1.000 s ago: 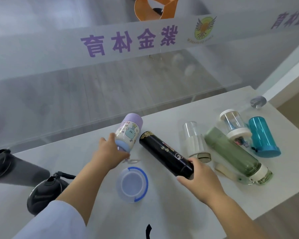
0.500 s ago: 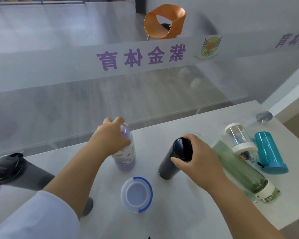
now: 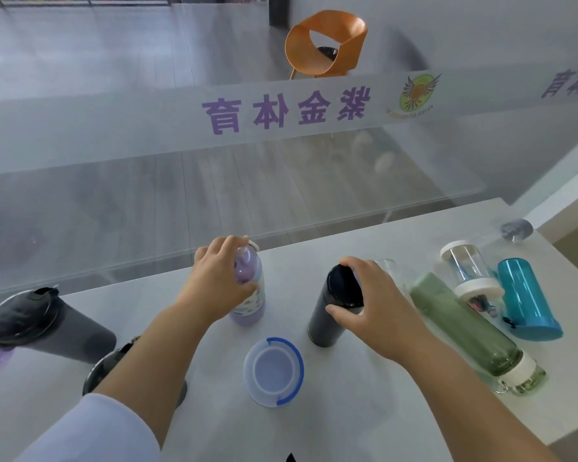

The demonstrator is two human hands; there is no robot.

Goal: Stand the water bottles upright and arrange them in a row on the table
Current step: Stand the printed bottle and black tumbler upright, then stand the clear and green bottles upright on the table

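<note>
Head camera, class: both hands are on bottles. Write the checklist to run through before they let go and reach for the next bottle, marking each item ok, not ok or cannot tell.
1. Purple bottle upright under the left hand: ok.
2. Black bottle upright under the right hand: ok.
3. Both bases flat on the table: cannot tell, seen from above.
4. Green bottle standing: not ok, it lies on its side.
5. Teal bottle standing: not ok, also lying.
6. Blue-rimmed lid out of the row's way: cannot tell.
</note>
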